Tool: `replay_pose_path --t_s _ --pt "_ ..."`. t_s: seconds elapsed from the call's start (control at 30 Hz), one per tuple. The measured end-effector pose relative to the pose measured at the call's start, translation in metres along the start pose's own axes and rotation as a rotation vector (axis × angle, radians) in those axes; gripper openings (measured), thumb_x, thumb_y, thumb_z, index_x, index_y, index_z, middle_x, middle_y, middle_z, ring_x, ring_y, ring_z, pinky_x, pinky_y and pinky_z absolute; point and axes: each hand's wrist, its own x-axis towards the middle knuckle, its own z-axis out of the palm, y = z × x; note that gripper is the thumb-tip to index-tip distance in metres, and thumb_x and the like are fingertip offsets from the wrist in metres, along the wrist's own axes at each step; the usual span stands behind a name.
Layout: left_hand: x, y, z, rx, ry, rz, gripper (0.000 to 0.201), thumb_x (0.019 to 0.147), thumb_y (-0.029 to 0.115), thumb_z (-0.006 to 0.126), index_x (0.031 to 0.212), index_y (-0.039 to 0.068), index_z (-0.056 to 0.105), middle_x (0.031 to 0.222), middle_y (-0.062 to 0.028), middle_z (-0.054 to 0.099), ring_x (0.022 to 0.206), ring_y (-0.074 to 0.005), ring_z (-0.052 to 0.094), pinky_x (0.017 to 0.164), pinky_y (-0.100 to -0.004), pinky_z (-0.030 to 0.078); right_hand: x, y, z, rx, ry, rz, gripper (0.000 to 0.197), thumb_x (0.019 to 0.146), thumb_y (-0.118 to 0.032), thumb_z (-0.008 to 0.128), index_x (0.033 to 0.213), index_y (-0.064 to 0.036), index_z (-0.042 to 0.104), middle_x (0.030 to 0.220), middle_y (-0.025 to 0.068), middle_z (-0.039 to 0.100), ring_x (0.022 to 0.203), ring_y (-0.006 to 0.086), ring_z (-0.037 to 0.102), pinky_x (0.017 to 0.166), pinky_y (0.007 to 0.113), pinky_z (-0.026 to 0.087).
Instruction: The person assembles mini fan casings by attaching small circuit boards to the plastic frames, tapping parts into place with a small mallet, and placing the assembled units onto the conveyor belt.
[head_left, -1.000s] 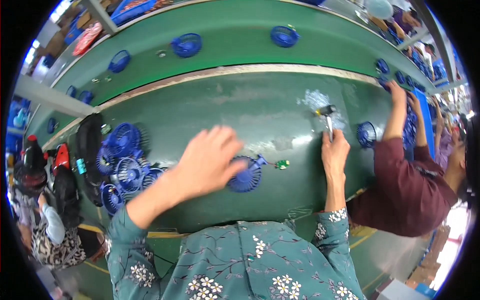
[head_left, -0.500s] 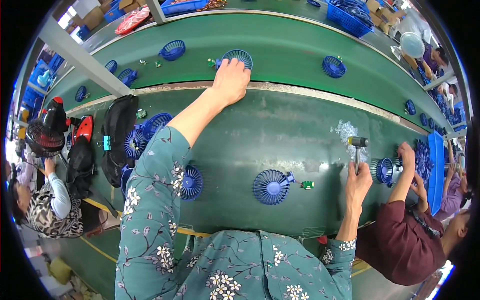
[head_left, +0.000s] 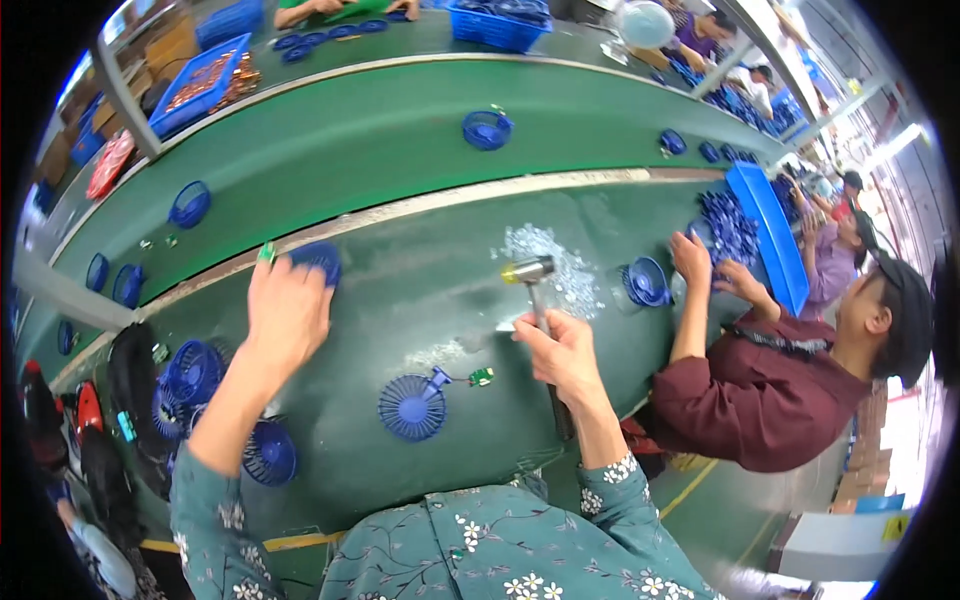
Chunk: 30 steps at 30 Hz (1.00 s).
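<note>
My left hand [head_left: 290, 312] is closed on the rim of a blue round fan housing [head_left: 318, 262] at the edge between table and belt. A small green circuit board [head_left: 267, 252] shows beside its fingertips. In my right hand [head_left: 566, 352] is a hammer [head_left: 530, 270], gripped by its handle, its head pointing away from me over the table. Between my arms a slatted blue fan housing [head_left: 412, 408] lies on the green table, a wire linking it to another green board [head_left: 482, 377]. Small clear pieces [head_left: 570, 280] are scattered beyond the hammer.
More blue housings [head_left: 270, 455] lie by my left forearm, next to a black bag [head_left: 140, 410]. Across the table runs a green belt [head_left: 370, 160] carrying several housings. At right a co-worker in maroon [head_left: 760, 400] handles parts near a blue tray [head_left: 768, 240].
My left hand has brought the fan housing from the belt to the table's far edge. The hammer stays in my right hand. The whole view has swung to the right.
</note>
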Motion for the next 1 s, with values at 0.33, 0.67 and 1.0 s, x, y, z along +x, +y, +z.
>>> replay_pose_path --t_s 0.33,0.67,1.0 --pt "-0.079 0.066 -0.049 -0.193 -0.003 -0.171 0.042 0.080 0.031 0.074 0.104 0.001 0.056 0.102 -0.0133 0.061 0.089 -0.0293 0.060 0.068 -0.0390 0.050 -0.004 0.001 0.014 0.302 -0.403 0.196 0.010 0.094 -0.012 0.065 0.094 -0.0015 0.064 0.075 0.0004 0.062 0.041 -0.0005 0.034 0.036 0.019 0.022" --pt "-0.081 0.126 -0.013 -0.419 -0.142 -0.159 0.076 0.073 0.047 0.075 0.124 -0.004 0.051 0.115 -0.0136 0.056 0.097 -0.0273 0.056 0.068 -0.0373 0.054 0.005 0.016 0.038 0.307 -0.465 0.303 0.017 0.095 -0.017 0.066 0.092 -0.0001 0.064 0.071 0.0002 0.058 0.039 0.0006 0.032 0.034 0.020 0.023" --pt "-0.085 0.113 -0.009 -0.715 0.156 -0.038 0.079 0.064 0.021 0.083 0.131 0.002 0.045 0.127 -0.0192 0.050 0.109 -0.0382 0.055 0.083 -0.0443 0.054 -0.007 0.020 0.054 0.265 -0.485 0.379 0.022 0.096 -0.021 0.065 0.091 0.0010 0.066 0.059 -0.0040 0.047 0.036 0.0009 0.028 0.033 0.020 0.020"
